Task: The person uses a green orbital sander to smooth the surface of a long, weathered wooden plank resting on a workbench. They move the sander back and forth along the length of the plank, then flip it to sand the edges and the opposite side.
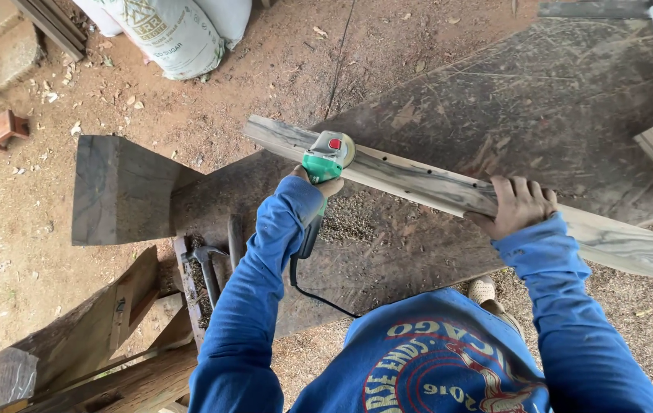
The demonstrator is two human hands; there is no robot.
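- At the bottom of the frame, blue sleeves reach upward from a blue printed shirt.
- The right hand point(516, 205), right of centre, is clenched over the long grey streaked wooden plank point(418, 177), which runs diagonally from upper centre to the right edge.
- The left hand point(319, 182), at centre, grasps a green angle grinder point(325, 162) with a black cord; its head rests on the plank.
- Beneath lies a dark scarred wooden slab point(540, 99).
- At lower left, a hammer point(206, 264) lies beside a heavy timber block point(116, 191).
- A white printed sack point(181, 34) sits at top.
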